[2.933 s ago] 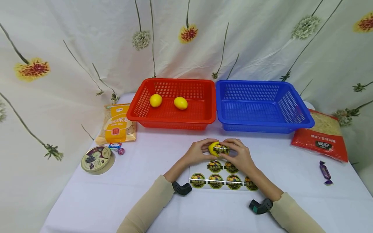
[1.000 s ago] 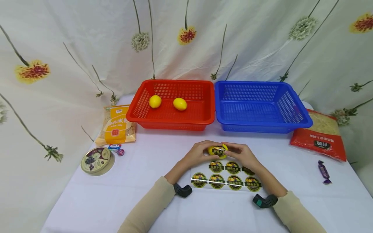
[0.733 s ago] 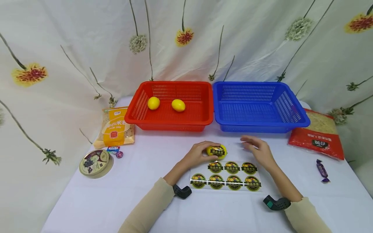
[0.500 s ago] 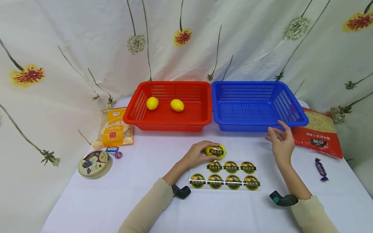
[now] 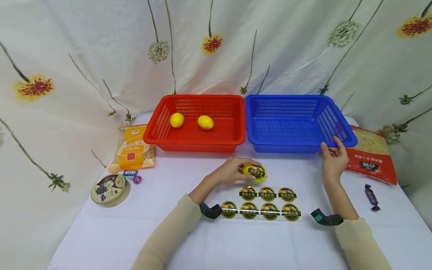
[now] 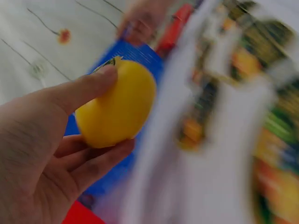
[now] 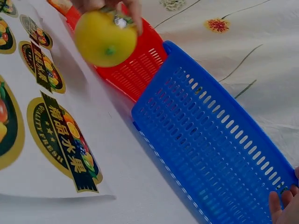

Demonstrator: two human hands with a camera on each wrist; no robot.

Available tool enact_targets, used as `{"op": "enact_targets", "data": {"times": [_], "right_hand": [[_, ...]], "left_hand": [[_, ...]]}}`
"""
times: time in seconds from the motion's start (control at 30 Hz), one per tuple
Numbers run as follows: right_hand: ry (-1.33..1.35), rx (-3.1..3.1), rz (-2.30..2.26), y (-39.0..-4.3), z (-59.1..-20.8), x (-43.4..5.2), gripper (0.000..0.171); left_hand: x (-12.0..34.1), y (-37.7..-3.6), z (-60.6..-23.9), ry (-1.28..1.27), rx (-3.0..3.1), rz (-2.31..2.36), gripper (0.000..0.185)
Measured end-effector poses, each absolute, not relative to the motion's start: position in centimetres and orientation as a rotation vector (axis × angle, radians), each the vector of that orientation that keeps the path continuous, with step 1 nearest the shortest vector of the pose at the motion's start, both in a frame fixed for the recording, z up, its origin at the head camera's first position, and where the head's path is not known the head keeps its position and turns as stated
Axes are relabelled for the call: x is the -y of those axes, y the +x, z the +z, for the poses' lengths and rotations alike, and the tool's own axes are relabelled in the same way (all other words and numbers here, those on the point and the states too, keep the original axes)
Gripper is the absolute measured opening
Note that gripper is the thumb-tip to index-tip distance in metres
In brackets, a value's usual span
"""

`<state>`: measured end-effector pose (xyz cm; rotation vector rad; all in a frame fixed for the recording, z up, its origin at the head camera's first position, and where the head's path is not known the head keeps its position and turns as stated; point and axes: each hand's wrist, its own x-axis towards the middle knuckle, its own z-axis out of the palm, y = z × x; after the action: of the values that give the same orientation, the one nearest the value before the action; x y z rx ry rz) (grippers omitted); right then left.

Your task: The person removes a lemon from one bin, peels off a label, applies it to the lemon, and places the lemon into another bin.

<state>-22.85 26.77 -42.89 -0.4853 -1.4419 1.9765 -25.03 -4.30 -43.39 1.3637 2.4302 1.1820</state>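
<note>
In the head view my left hand [image 5: 232, 170] holds a yellow lemon [image 5: 255, 172] over the table, with a round black-and-gold fruit sticker on its side. The left wrist view shows thumb and fingers pinching the lemon [image 6: 121, 102] from opposite sides. Just below it lies a sheet of round stickers [image 5: 269, 202]. Over on the right, my right hand [image 5: 334, 165] grips the front rim of the blue basket [image 5: 287, 144] near its right corner. Only its fingertips [image 7: 275, 205] show in the right wrist view, at the basket's rim.
A red basket [image 5: 195, 141] with two lemons adjoins the blue one. To the left lie an orange food bag [image 5: 135, 150], a round tin [image 5: 109, 189] and small candies [image 5: 137, 179]. A red bag [image 5: 372, 163] and a purple-wrapped candy [image 5: 372, 197] lie right.
My right hand has let go of the lemon and moved right and away to the blue basket's rim. My left hand keeps the lemon, now shifted slightly right and turned.
</note>
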Motion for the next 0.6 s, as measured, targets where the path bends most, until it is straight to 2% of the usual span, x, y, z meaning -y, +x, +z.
{"op": "enact_targets", "data": {"times": [0.3, 0.43, 0.6], "right_hand": [[-0.470, 1.479, 1.901, -23.1, -43.2, -27.0, 0.047], [-0.483, 1.580, 1.793, -23.4, -43.7, -27.1, 0.045], [-0.480, 1.639, 1.708, -23.4, -44.1, -27.1, 0.044]], "left_hand": [[-4.4, -29.9, -33.7, 1.401, -2.374, 1.300, 0.046], [-8.6, -33.2, -32.6, 1.369, -2.448, 1.354, 0.048], [-13.0, -36.5, -33.7, 1.253, -2.533, 1.358, 0.049]]}}
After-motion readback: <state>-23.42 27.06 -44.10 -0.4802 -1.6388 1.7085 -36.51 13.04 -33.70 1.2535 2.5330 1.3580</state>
